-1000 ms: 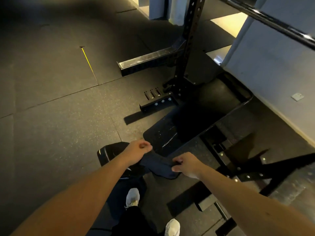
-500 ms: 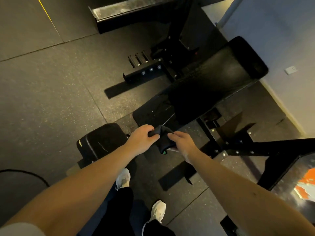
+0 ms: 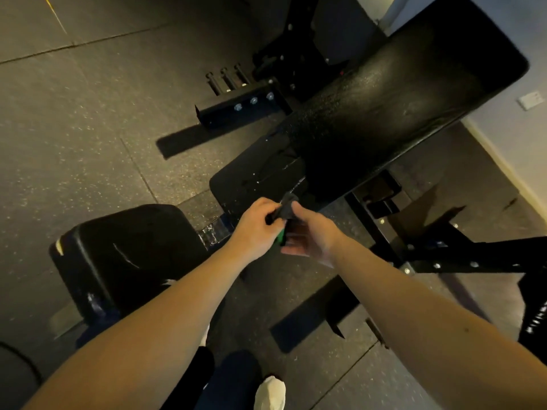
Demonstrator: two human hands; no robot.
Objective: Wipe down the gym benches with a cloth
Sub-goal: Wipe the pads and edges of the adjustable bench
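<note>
Dark grey fabric, bunched into a small wad with a green scrap at its lower edge, the cloth sits between 2 hands, off any surface. The left hand grips it with its fingers curled tight round the left side of the wad. The right hand holds the other side: its thumb lies on the top of the cloth and its fingers lie loosely bent underneath.

Just beyond the fingers lies the near edge of the bench's black seat pad, scuffed and flecked with pale marks. Past it, up and to the right of the fingers, the long black back pad rises at a tilt. To the right of the fingers, the black steel bench frame spreads over the floor, with bolt heads along it.

Left of the fingers and nearer the person stands another black pad with a pale scratch on top. Well beyond the fingers a rack foot shows 3 bolts in a row. Speckled rubber floor lies all around. Far right of the fingers a pale wall carries a small wall plate. Below the forearms, 1 white shoe shows.
</note>
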